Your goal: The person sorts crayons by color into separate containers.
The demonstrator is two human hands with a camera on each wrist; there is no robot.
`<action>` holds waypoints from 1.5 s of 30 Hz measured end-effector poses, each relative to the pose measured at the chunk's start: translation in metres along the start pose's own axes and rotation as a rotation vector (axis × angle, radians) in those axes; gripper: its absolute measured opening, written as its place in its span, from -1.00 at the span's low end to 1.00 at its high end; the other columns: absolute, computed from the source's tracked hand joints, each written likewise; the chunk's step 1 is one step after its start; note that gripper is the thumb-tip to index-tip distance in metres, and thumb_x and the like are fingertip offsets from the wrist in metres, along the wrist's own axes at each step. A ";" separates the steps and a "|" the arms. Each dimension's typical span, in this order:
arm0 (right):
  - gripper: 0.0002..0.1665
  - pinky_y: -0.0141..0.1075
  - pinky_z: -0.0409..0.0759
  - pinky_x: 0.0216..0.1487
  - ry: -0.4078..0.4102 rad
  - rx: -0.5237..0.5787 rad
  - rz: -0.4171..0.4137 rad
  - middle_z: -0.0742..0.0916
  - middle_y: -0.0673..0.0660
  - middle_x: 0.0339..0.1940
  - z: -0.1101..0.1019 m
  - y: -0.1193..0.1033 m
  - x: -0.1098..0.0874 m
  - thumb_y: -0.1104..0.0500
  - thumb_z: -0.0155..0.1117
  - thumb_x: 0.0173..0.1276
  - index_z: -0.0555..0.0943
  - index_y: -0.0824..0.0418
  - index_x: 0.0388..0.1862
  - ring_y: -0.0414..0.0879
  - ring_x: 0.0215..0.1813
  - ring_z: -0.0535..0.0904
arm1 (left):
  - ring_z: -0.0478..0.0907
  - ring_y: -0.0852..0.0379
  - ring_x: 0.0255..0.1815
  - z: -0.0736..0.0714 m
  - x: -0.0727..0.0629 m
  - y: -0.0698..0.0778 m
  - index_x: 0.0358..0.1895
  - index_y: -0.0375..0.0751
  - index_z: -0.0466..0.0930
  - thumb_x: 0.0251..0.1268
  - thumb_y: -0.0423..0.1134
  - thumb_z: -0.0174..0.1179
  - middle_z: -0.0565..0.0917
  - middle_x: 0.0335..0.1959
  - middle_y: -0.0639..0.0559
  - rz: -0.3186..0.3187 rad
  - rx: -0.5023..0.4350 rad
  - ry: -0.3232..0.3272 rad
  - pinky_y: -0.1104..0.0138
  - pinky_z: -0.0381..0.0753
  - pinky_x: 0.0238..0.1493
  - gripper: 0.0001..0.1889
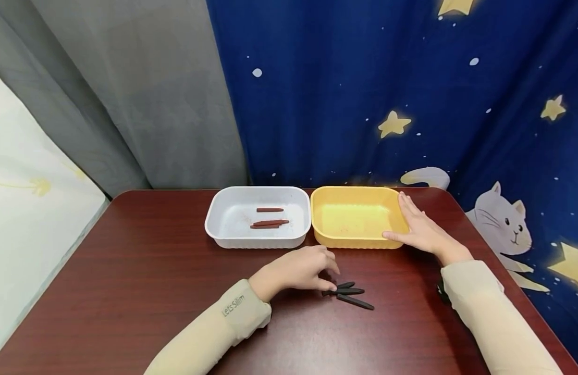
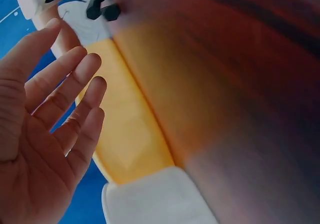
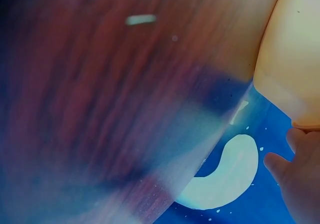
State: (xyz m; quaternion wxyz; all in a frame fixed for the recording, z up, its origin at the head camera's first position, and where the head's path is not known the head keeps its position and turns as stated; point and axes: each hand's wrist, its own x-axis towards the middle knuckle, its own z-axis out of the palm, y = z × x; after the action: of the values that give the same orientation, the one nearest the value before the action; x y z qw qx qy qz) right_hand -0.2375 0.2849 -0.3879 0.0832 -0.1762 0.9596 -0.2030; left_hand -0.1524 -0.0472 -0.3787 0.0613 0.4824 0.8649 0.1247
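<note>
A: At a dark red-brown table (image 1: 129, 286), pictured how?

B: In pale sleeves (image 1: 495, 312), with both hands bare and well apart.

A: First, the left hand (image 1: 305, 268)?

B: Low over the table, just beside a small cluster of black sticks (image 1: 350, 291), with fingers loosely bent and thumb close to the cluster's left end. Unclenched and free of any grip, judging by the palm in the left wrist view. Touching the sticks or just above them? Cannot tell.

A: And the sticks, exactly where?

B: Lying on the table, in front of the yellow tray (image 1: 359, 243), bunched at the left and fanned out toward the right, with the nearest at a slant.

A: The right hand (image 1: 422, 229)?

B: Spread along the right end of the yellow tray, with thumb at the near corner of the rim and fingers extended toward the far corner. Relaxed rather than clenched, resting against the tray. In the right wrist view, visible only in part, at the edge.

A: Next to that tray?

B: At left, side by side with it, a white tray (image 1: 256, 243) with reddish-brown sticks (image 1: 271, 223) inside: one apart toward the back, the others close together.

A: Behind?

B: At left, a gray curtain (image 1: 152, 78); beside it, a deep blue curtain (image 1: 312, 78) with yellow stars (image 1: 394, 124) and, at far right, a white cat (image 1: 497, 224).
</note>
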 end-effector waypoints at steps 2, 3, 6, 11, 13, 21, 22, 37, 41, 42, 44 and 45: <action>0.38 0.42 -0.15 0.46 0.001 0.006 0.000 -0.27 0.19 0.67 -0.001 -0.001 0.000 -0.40 0.21 0.29 -0.40 0.21 0.62 0.20 0.67 -0.32 | 0.53 0.31 -0.16 0.001 0.005 0.001 -0.10 -0.02 0.77 0.24 0.02 0.36 0.68 -0.25 0.22 -0.006 0.005 -0.021 0.52 0.49 -0.06 -0.73; 0.38 0.42 -0.16 0.47 -0.002 0.009 0.001 -0.27 0.19 0.67 -0.001 -0.001 0.000 -0.40 0.21 0.29 -0.41 0.21 0.62 0.20 0.67 -0.33 | 0.51 0.33 -0.20 0.002 0.007 0.001 -0.14 -0.01 0.77 0.23 0.03 0.37 0.66 -0.29 0.23 -0.009 0.004 -0.035 0.54 0.47 -0.10 -0.74; 0.38 0.42 -0.17 0.47 -0.005 0.011 0.006 -0.26 0.21 0.66 -0.001 -0.002 0.000 -0.41 0.21 0.29 -0.41 0.22 0.62 0.21 0.67 -0.33 | 0.47 0.37 -0.34 0.002 0.012 0.005 -0.22 0.00 0.74 0.18 0.03 0.40 0.61 -0.40 0.25 -0.019 0.006 -0.082 0.57 0.41 -0.24 -0.77; 0.39 0.42 -0.18 0.47 -0.002 0.011 0.008 -0.25 0.23 0.66 -0.001 -0.003 0.000 -0.41 0.21 0.29 -0.40 0.23 0.62 0.21 0.67 -0.33 | 0.44 0.41 -0.48 0.005 0.020 0.011 -0.27 0.00 0.71 0.14 0.03 0.43 0.55 -0.56 0.30 -0.036 0.027 -0.147 0.59 0.36 -0.40 -0.77; 0.39 0.42 -0.19 0.47 0.000 0.012 0.006 -0.26 0.22 0.66 0.000 -0.002 0.000 -0.41 0.21 0.29 -0.40 0.24 0.62 0.20 0.67 -0.33 | 0.43 0.41 -0.51 0.006 0.022 0.012 -0.31 0.01 0.70 0.13 0.00 0.44 0.53 -0.61 0.31 -0.037 0.035 -0.155 0.58 0.36 -0.42 -0.79; 0.39 0.41 -0.21 0.48 0.010 0.023 -0.008 -0.29 0.19 0.66 0.001 0.000 0.000 -0.38 0.23 0.29 -0.41 0.26 0.61 0.23 0.67 -0.33 | 0.47 0.43 -0.48 0.005 0.025 0.012 -0.36 0.04 0.68 0.15 -0.12 0.43 0.59 -0.56 0.33 -0.063 0.010 -0.164 0.58 0.40 -0.40 -0.90; 0.39 0.41 -0.21 0.48 0.012 0.021 -0.007 -0.29 0.19 0.66 0.001 0.000 0.000 -0.38 0.23 0.29 -0.40 0.26 0.61 0.23 0.67 -0.33 | 0.48 0.43 -0.46 0.005 0.025 0.012 -0.36 0.04 0.70 0.15 -0.13 0.42 0.61 -0.54 0.33 -0.066 0.006 -0.161 0.58 0.41 -0.39 -0.91; 0.40 0.40 -0.21 0.49 0.011 0.000 -0.002 -0.24 0.24 0.66 0.002 0.001 0.001 -0.41 0.22 0.27 -0.39 0.26 0.62 0.22 0.67 -0.33 | 0.47 0.41 -0.47 -0.009 0.029 0.003 -0.38 0.01 0.70 0.15 -0.27 0.35 0.61 -0.54 0.28 -0.037 -0.041 -0.160 0.60 0.41 -0.41 -0.95; 0.40 0.40 -0.21 0.48 0.017 0.002 -0.007 -0.22 0.26 0.66 0.002 0.001 0.000 -0.40 0.24 0.27 -0.38 0.27 0.61 0.23 0.67 -0.33 | 0.43 0.38 -0.53 -0.017 0.031 -0.001 -0.39 -0.03 0.68 0.16 -0.28 0.33 0.56 -0.61 0.26 -0.030 -0.063 -0.131 0.60 0.36 -0.46 -0.95; 0.40 0.40 -0.22 0.48 0.017 0.003 -0.009 -0.23 0.26 0.66 0.003 0.001 0.000 -0.40 0.24 0.27 -0.38 0.28 0.61 0.23 0.67 -0.33 | 0.43 0.37 -0.53 -0.018 0.031 -0.002 -0.39 -0.03 0.67 0.17 -0.28 0.32 0.56 -0.61 0.26 -0.027 -0.068 -0.119 0.59 0.36 -0.46 -0.95; 0.40 0.41 -0.21 0.48 0.020 0.003 -0.012 -0.23 0.26 0.66 0.003 0.001 0.000 -0.39 0.24 0.27 -0.38 0.28 0.61 0.24 0.66 -0.32 | 0.44 0.37 -0.51 -0.021 0.032 -0.004 -0.40 -0.03 0.66 0.16 -0.29 0.32 0.57 -0.60 0.25 -0.017 -0.066 -0.091 0.59 0.37 -0.43 -0.95; 0.40 0.41 -0.21 0.48 0.021 0.003 -0.012 -0.23 0.26 0.66 0.003 0.000 0.000 -0.39 0.24 0.28 -0.38 0.28 0.61 0.24 0.66 -0.32 | 0.45 0.36 -0.50 -0.022 0.033 -0.006 -0.39 -0.04 0.67 0.17 -0.29 0.31 0.58 -0.59 0.24 -0.012 -0.065 -0.079 0.58 0.38 -0.41 -0.96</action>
State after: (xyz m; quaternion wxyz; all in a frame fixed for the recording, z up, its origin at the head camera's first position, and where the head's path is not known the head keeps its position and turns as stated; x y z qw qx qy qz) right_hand -0.2367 0.2842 -0.3907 0.0722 -0.1799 0.9590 -0.2068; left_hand -0.1795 -0.0258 -0.3586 0.1117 0.4793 0.8603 0.1331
